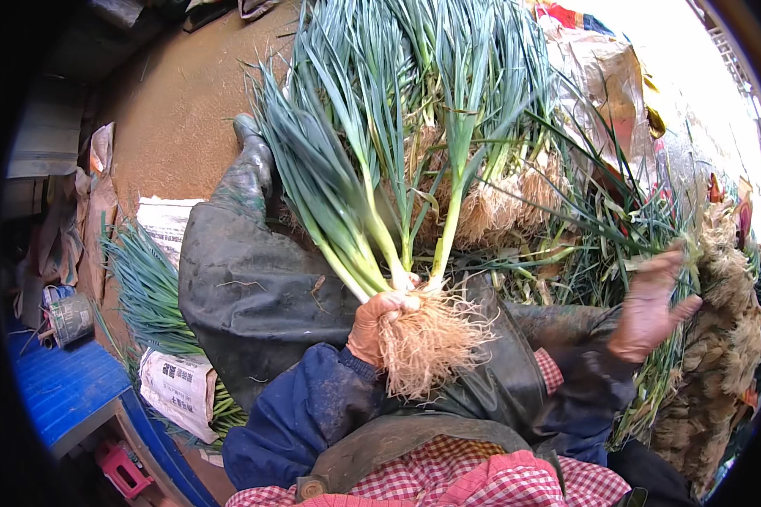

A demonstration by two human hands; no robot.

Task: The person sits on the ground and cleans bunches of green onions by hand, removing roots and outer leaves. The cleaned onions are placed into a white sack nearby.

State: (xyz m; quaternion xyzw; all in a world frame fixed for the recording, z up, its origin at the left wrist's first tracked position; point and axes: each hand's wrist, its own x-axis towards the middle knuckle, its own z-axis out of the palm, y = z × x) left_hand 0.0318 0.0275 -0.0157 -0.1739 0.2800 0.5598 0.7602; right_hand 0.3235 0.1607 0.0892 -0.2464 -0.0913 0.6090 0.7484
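A bunch of green onions [380, 237] is gripped near its roots by my left hand [380, 323]. Its pale, stringy roots [434, 339] hang over my lap, and the leaves fan away from me. Off to the right, my right hand [653, 304] is blurred, with its fingers apart, above a heap of loose green leaves and trimmings [583, 272]. Beyond the held bunch lies a large pile of green onions [507, 82] with roots towards me.
Left of my leg, bundled green onions [149, 288] lie by a printed white sack [181, 386]. A blue table [70, 386], a metal can [70, 317] and a pink stool [123, 469] stand farther left. A brown shaggy heap [704, 355] lies at right.
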